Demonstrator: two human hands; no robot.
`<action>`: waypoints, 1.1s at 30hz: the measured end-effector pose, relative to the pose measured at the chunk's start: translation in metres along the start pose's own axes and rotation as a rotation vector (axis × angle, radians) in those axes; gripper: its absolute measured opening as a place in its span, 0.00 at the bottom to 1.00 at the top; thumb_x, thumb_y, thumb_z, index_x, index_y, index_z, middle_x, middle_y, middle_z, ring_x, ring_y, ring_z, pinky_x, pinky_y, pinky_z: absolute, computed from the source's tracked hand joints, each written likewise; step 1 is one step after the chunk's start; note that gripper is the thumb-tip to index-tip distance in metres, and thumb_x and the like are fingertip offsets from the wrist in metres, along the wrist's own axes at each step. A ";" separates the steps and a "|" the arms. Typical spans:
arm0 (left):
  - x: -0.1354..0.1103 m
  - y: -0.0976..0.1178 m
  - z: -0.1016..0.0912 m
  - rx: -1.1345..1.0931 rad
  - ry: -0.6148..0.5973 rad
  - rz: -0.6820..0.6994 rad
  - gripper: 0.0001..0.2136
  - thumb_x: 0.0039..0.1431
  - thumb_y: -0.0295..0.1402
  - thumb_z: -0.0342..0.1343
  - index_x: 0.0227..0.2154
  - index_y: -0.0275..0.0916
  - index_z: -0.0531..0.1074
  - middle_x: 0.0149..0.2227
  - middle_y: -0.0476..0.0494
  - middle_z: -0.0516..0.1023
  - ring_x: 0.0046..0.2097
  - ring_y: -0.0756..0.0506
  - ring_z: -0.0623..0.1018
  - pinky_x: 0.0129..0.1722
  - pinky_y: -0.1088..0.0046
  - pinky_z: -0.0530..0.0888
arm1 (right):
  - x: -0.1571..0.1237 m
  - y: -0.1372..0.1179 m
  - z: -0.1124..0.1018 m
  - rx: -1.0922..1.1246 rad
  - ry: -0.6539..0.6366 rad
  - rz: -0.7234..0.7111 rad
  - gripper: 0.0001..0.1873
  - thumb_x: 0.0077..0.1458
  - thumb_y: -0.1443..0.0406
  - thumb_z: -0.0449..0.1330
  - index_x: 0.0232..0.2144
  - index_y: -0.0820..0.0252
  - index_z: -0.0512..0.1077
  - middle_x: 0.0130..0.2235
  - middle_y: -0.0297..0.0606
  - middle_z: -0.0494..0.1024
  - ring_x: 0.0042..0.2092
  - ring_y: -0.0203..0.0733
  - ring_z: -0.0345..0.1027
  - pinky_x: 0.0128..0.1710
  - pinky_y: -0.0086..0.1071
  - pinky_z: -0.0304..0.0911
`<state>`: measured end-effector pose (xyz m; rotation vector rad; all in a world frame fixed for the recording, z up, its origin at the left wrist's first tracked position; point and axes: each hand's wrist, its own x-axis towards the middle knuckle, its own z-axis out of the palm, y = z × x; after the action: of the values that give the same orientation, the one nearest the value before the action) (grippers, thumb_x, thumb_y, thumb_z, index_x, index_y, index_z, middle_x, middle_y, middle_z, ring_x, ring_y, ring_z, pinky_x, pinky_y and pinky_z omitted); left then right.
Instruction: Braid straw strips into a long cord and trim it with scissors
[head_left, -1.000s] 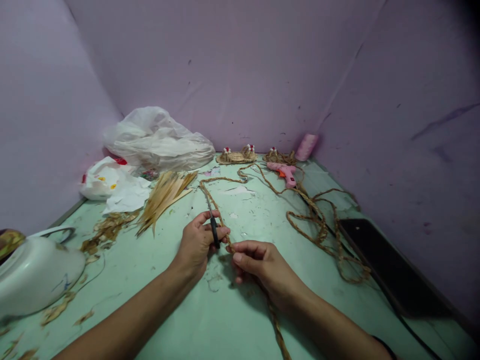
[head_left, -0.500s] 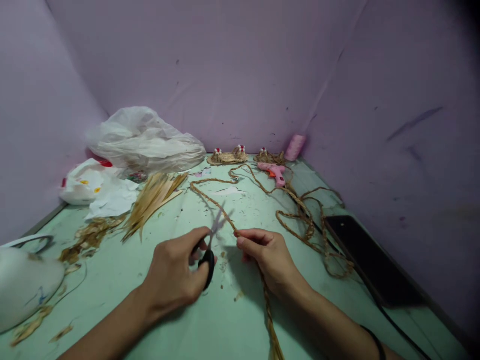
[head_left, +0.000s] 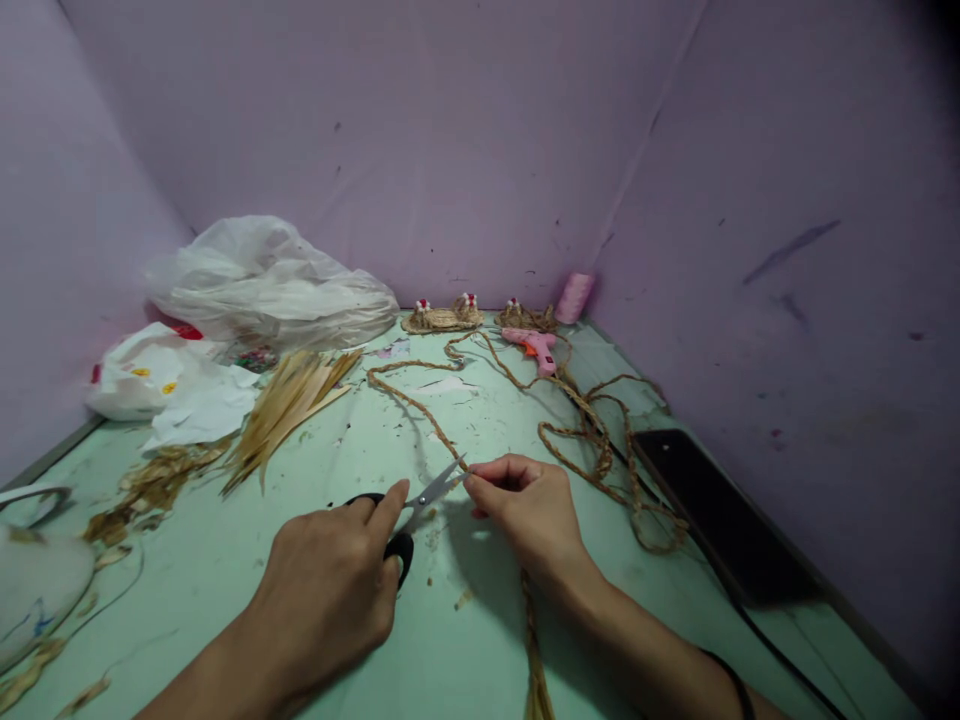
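Observation:
My left hand (head_left: 341,570) is closed around the black handles of a pair of scissors (head_left: 427,497), the thumb and fingers through the loops. The blades are parted and point right, their tips at the braided cord (head_left: 420,408) just beside my right fingertips. My right hand (head_left: 529,510) pinches that brown cord between thumb and forefinger. From this pinch the cord runs back across the table in bends, while a loose-ended tail (head_left: 534,640) hangs down towards me below the hand. Part of the cord is hidden behind my right hand.
A pink glue gun (head_left: 534,348), a pink thread spool (head_left: 575,297) and woven slippers (head_left: 444,318) lie at the back. On the right is a dark phone (head_left: 724,515) beside loops of cord. Dry fibre strips (head_left: 289,410) and plastic bags (head_left: 274,285) occupy the left.
My left hand has turned the scissors rightward, bringing the blades from pointing upward to the cord by my right fingertips. My right hand keeps its pinch. The view has shifted slightly.

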<state>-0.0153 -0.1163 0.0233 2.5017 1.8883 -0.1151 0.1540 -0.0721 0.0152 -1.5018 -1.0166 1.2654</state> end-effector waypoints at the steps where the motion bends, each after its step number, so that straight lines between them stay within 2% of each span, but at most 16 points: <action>1: 0.001 0.000 -0.001 0.000 -0.019 -0.009 0.25 0.51 0.31 0.42 0.54 0.40 0.58 0.37 0.41 0.76 0.33 0.41 0.75 0.29 0.65 0.69 | 0.000 0.000 0.000 -0.018 0.011 -0.013 0.04 0.33 0.68 0.61 0.17 0.66 0.72 0.17 0.34 0.72 0.18 0.31 0.61 0.18 0.25 0.57; 6: 0.003 -0.001 -0.003 -0.032 -0.075 -0.032 0.25 0.51 0.30 0.42 0.55 0.41 0.57 0.39 0.42 0.76 0.35 0.40 0.76 0.31 0.64 0.69 | 0.000 0.003 -0.001 -0.046 0.019 -0.060 0.07 0.34 0.66 0.62 0.19 0.66 0.73 0.18 0.35 0.72 0.19 0.32 0.62 0.20 0.26 0.56; 12: 0.004 -0.004 -0.002 -0.101 -0.115 -0.051 0.25 0.51 0.29 0.42 0.54 0.45 0.57 0.41 0.43 0.76 0.38 0.42 0.76 0.34 0.68 0.68 | 0.000 0.002 -0.001 -0.017 0.014 -0.083 0.07 0.34 0.66 0.62 0.19 0.66 0.73 0.17 0.34 0.72 0.19 0.32 0.61 0.20 0.26 0.55; 17: 0.005 -0.002 -0.012 -0.139 -0.184 -0.057 0.25 0.49 0.27 0.42 0.52 0.47 0.60 0.35 0.45 0.77 0.35 0.44 0.76 0.30 0.71 0.65 | -0.002 0.000 -0.001 -0.002 0.028 -0.083 0.05 0.33 0.66 0.62 0.18 0.65 0.72 0.16 0.34 0.71 0.19 0.32 0.61 0.20 0.26 0.55; 20: 0.006 -0.004 -0.015 -0.227 -0.184 -0.048 0.22 0.48 0.27 0.42 0.48 0.48 0.63 0.31 0.48 0.77 0.32 0.46 0.76 0.28 0.74 0.64 | -0.001 0.000 -0.001 0.008 0.019 -0.096 0.05 0.33 0.67 0.62 0.18 0.65 0.72 0.16 0.34 0.71 0.20 0.32 0.62 0.20 0.26 0.56; 22: 0.007 -0.007 -0.014 -0.294 -0.133 -0.083 0.19 0.48 0.27 0.43 0.44 0.48 0.66 0.28 0.50 0.77 0.30 0.47 0.75 0.28 0.75 0.63 | 0.000 0.001 -0.002 0.021 -0.010 -0.093 0.05 0.33 0.67 0.62 0.18 0.65 0.72 0.17 0.34 0.71 0.20 0.33 0.62 0.21 0.26 0.56; 26: 0.011 -0.015 -0.009 -0.353 0.014 -0.253 0.16 0.48 0.30 0.44 0.41 0.47 0.68 0.27 0.51 0.76 0.29 0.48 0.74 0.28 0.76 0.63 | 0.002 0.005 -0.001 0.126 -0.117 -0.024 0.08 0.33 0.65 0.64 0.18 0.65 0.69 0.17 0.32 0.70 0.21 0.31 0.62 0.23 0.26 0.60; 30: 0.013 -0.015 -0.011 -0.370 0.015 -0.308 0.17 0.49 0.31 0.44 0.42 0.46 0.68 0.29 0.50 0.76 0.31 0.47 0.74 0.30 0.75 0.65 | 0.004 0.009 0.001 0.230 -0.202 0.099 0.14 0.33 0.61 0.66 0.18 0.64 0.66 0.16 0.29 0.67 0.18 0.28 0.58 0.21 0.27 0.61; 33: 0.013 -0.012 -0.014 -0.343 0.007 -0.295 0.18 0.49 0.30 0.44 0.44 0.47 0.67 0.31 0.49 0.77 0.33 0.46 0.75 0.30 0.74 0.65 | 0.005 0.010 0.001 0.313 -0.325 0.203 0.15 0.36 0.58 0.65 0.23 0.65 0.69 0.14 0.25 0.61 0.16 0.27 0.52 0.21 0.27 0.63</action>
<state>-0.0222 -0.0997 0.0369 2.0007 2.0610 0.2002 0.1544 -0.0695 0.0046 -1.2033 -0.8313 1.7673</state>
